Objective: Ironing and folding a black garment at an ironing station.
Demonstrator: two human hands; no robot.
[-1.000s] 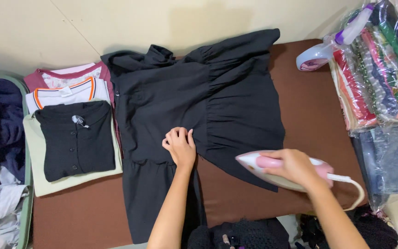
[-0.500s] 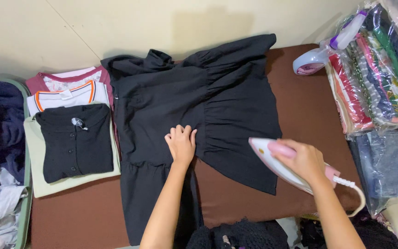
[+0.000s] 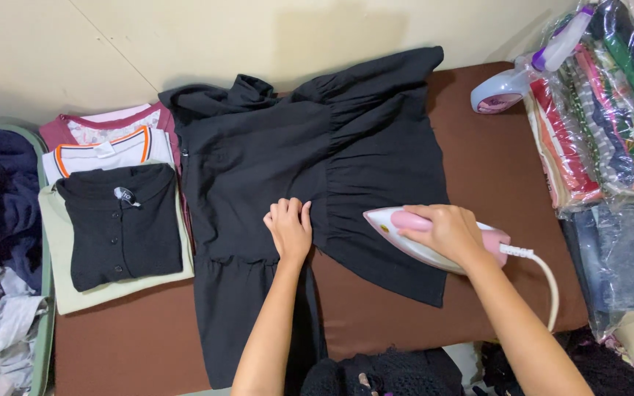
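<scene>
A black dress [image 3: 310,161] lies spread flat on a brown padded surface [image 3: 500,191]. My left hand [image 3: 289,227] rests palm down on its middle, fingers together, pressing the cloth. My right hand [image 3: 445,231] grips the pink handle of a white and pink iron [image 3: 394,229]. The iron's tip points left and sits on the gathered skirt part, close to my left hand. A white cord [image 3: 548,275] runs from the iron's back towards the lower right.
A stack of folded shirts [image 3: 115,220] lies at the left, black one on top. Loose clothes fill a green basket [image 3: 1,264] at the far left. A spray bottle [image 3: 511,84] and plastic-wrapped folded fabrics [image 3: 610,110] stand at the right. Dark items [image 3: 376,374] sit at the front edge.
My right hand has slid the iron leftward onto the dress's gathered part, nearer my left hand. My left hand has stayed pressed on the cloth.
</scene>
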